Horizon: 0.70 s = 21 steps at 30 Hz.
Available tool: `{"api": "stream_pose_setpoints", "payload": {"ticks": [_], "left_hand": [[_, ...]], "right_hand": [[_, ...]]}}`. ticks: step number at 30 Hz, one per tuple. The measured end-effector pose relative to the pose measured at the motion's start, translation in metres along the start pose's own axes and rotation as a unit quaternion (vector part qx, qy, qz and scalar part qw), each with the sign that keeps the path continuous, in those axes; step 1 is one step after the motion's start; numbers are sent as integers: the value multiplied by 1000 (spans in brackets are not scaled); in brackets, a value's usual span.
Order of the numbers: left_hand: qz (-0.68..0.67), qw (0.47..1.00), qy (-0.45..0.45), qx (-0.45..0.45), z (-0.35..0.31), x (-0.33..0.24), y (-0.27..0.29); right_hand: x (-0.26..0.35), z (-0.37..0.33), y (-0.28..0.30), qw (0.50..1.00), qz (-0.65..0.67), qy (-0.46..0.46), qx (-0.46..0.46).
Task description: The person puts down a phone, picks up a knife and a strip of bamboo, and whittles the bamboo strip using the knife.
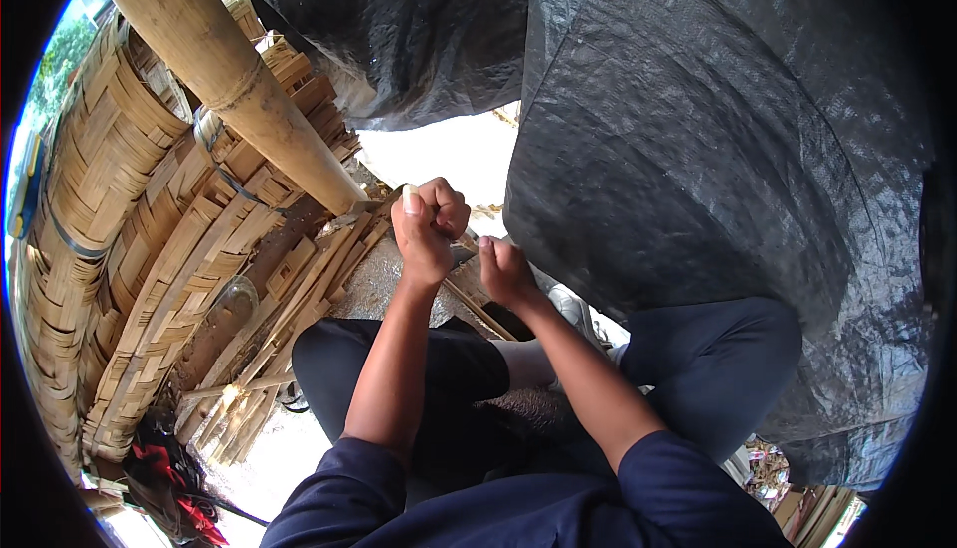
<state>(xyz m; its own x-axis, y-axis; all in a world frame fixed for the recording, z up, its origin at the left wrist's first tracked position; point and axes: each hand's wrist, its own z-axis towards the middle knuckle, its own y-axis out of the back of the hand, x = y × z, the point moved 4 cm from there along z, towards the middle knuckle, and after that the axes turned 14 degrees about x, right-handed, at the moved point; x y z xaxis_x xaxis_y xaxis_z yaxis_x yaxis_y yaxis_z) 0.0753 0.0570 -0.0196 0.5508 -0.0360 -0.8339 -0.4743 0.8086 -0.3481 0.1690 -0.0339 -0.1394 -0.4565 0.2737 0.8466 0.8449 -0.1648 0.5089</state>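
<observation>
Both of my hands are raised in front of me, above my crossed legs. My left hand [427, 231] is curled into a fist, its thumb pressed along the top of the bent fingers. A little lower and to its right, my right hand [506, 274] is also closed, with the thumb pointing up toward the left one. A small gap parts the two hands. Whatever may be pinched in either is hidden or too thin to make out. Below them, a white-grey shoe [570, 311] shows beside my right forearm.
A thick bamboo pole [234, 79] slants down at the upper left. Rolled woven bamboo mats [125, 149] stand behind it, with split bamboo strips [329, 264] nearby. A large black tarp [688, 149] hangs along the right. Red and black cloth [174, 483] lies at lower left.
</observation>
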Motion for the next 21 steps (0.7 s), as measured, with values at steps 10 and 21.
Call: {"api": "stream_pose_setpoints", "payload": {"ticks": [10, 21], "left_hand": [[-64, 998, -24, -18, 2, 0, 6], [-84, 996, -12, -17, -14, 1, 7]], "right_hand": [[-108, 6, -21, 971, -90, -220, 32], [-117, -19, -42, 986, -70, -141, -53]]}}
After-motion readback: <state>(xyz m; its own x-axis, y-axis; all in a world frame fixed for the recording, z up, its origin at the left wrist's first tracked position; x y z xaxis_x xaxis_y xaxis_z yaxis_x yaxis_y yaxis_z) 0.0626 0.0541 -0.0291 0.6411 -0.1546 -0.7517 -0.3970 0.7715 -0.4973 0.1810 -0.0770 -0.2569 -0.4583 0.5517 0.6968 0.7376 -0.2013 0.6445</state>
